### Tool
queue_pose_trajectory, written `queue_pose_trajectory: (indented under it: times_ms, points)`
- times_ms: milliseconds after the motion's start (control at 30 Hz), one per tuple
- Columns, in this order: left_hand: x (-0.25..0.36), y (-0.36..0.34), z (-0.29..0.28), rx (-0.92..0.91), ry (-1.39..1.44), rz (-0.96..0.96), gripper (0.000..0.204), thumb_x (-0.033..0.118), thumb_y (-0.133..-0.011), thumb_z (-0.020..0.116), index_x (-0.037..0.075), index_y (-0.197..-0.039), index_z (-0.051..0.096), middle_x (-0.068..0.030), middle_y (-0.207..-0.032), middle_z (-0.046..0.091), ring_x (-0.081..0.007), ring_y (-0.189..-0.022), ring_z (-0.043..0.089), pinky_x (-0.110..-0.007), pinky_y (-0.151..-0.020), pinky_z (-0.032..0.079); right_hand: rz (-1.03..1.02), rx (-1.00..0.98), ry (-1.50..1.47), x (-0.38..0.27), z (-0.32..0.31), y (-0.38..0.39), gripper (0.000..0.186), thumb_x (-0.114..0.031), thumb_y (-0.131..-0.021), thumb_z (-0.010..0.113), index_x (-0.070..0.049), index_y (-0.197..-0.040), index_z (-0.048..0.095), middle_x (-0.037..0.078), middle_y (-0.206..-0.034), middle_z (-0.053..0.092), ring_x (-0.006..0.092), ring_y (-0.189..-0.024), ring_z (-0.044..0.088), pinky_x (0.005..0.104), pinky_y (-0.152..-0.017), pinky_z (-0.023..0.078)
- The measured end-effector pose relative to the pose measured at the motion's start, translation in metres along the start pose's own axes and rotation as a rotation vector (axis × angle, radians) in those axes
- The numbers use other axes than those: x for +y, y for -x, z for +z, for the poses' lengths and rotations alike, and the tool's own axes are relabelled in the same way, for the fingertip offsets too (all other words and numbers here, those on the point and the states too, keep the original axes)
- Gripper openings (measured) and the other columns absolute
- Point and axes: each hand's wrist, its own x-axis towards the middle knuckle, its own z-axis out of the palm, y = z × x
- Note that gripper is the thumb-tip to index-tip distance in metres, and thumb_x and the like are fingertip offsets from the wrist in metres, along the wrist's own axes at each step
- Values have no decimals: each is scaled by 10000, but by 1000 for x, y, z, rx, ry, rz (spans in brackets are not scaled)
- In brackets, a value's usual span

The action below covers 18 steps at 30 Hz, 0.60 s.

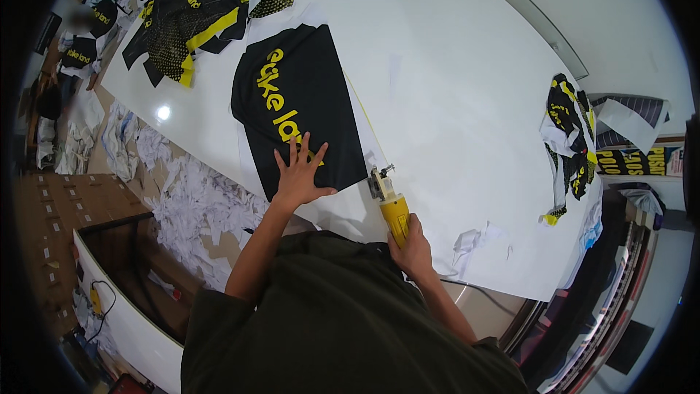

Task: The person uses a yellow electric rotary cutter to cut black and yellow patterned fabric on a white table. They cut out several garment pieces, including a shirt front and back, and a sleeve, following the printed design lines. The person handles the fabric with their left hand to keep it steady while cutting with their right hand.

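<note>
A black fabric panel (317,95) with yellow lettering lies on the white table (445,87), with white paper showing along its left edge. My left hand (297,181) rests flat on its near end, fingers spread. In my right hand (413,252) is a yellow electric fabric cutter (396,219), gripped around its body. The cutter's metal head is at the panel's near right corner; whether the blade touches the fabric I cannot tell. A thin yellow strip (361,111) runs along the panel's right side, apart from it.
Black and yellow fabric pieces (186,18) are heaped at the far left. More scraps (569,135) hang over the right edge. Small white scraps (477,239) lie right of my right hand. A cable (485,295) trails near the front edge. White cuttings (197,208) cover the floor at left.
</note>
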Motion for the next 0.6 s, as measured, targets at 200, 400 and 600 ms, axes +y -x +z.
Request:
queue_pose_trajectory:
  times_ms: [200, 400, 600]
  points:
    - [3, -2, -2, -22, 27, -35, 1303, 705, -589, 866, 284, -1673, 279, -186, -1762, 32, -490, -1604, -1, -837, -1148, 40, 42, -25, 8, -9, 3, 2, 618, -265, -963, 688, 34, -1393, 360, 329, -1208, 595, 535, -985, 672, 578, -798, 581]
    - [0, 0, -1, 22, 59, -12, 1300, 688, -579, 873, 279, -1669, 294, -179, -1763, 50, -491, -1604, 7, -836, -1148, 28, 17, 17, -4, -21, 11, -9, 629, -253, -963, 688, 41, -1404, 348, 340, -1197, 591, 543, -971, 665, 577, -783, 581]
    - [0, 0, -2, 7, 41, -20, 1273, 694, -600, 861, 281, -1665, 299, -175, -1761, 60, -483, -1606, 22, -841, -1142, 30, -14, 41, 7, -27, 14, -21, 645, -245, -961, 691, 51, -1407, 331, 347, -1176, 589, 553, -944, 660, 580, -766, 578]
